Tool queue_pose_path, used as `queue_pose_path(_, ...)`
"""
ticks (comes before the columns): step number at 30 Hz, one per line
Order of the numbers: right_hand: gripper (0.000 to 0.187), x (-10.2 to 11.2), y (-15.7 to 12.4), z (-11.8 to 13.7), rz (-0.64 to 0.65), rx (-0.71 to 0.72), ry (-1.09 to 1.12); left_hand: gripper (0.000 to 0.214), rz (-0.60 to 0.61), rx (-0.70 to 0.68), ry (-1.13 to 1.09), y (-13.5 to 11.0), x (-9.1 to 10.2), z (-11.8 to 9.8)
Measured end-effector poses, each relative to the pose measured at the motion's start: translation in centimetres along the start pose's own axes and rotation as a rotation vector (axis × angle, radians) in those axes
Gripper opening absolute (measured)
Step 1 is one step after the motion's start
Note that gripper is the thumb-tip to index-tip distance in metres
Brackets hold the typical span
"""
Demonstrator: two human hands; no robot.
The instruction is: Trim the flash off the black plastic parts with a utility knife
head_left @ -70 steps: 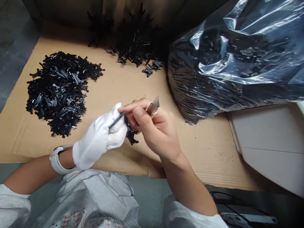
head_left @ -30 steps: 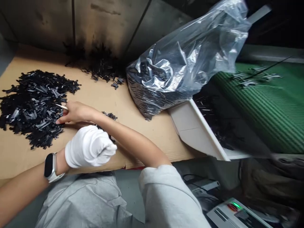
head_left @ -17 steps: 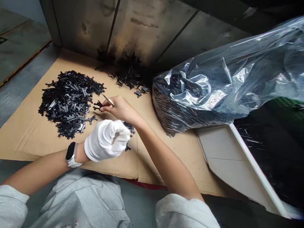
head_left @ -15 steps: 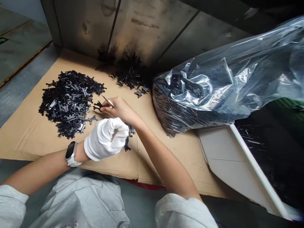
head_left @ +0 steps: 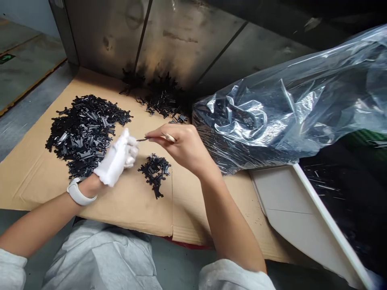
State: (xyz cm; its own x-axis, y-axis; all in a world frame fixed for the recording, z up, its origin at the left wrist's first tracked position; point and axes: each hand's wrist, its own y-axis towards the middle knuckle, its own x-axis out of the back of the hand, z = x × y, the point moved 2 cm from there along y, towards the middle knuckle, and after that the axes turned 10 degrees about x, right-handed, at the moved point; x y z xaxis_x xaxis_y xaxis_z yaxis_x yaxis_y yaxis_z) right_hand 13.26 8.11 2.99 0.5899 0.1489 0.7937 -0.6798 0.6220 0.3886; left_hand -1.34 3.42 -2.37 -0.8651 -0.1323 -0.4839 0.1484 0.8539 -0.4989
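Observation:
My right hand (head_left: 184, 145), bare, is closed with thumb and finger pinching a small black plastic part (head_left: 141, 139), seen nearly edge-on. A slim pale pen-like tool (head_left: 168, 137) is also held in it, its tip hidden now. My left hand (head_left: 117, 157), in a white glove, has its fingers curled at the other end of that part and seems to grip it; the exact contact is hard to see. Just below the hands lies a small heap of like black parts (head_left: 155, 171). A larger pile of these parts (head_left: 86, 131) spreads to the left.
Cardboard (head_left: 145, 219) covers the worktop. More black parts (head_left: 163, 100) lie against the metal panel (head_left: 181, 44) at the back. On the right, a large clear plastic bag (head_left: 248, 121) full of dark parts stands by a pale box (head_left: 284, 189).
My right hand has moved right, away from the big pile, with the black part and the tool. My left hand has moved left and up to meet the part, uncovering the small heap.

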Motion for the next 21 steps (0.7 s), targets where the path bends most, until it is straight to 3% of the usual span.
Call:
queue_pose_path(2, 0.021, 0.5, -1.2, 1.1, 0.034, 0.094, -0.057, 0.053, 0.202, 0.242, 0.071, -0.1, -0.4, 0.6)
queue_pose_path(4, 0.027, 0.4, -2.2, 1.7, 0.074, 0.117, -0.091, 0.056, 0.35, 0.365, 0.084, -0.4, -0.7, 0.9)
queue_pose_path(7, 0.028, -0.4, -3.8, 2.0, 0.037, 0.091, -0.079, 0.057, 0.354, 0.371, 0.074, -1.0, -1.2, 0.9)
queue_pose_path(10, 0.054, -1.3, -5.1, 2.1, -0.087, 0.032, -0.074, 0.055, 0.294, 0.249, 0.109, -1.9, -1.8, 0.6)
queue_pose_path(17, 0.045, -3.6, -5.6, 3.1, -0.195, 0.123, -0.098, 0.008, 0.191, -0.272, 0.499, -3.0, -0.7, 1.9)
queue_pose_path(21, 0.045, -3.9, -5.4, 3.5, -0.228, 0.121, -0.071, 0.03, 0.157, -0.628, 0.747, -2.9, 0.2, 2.7)
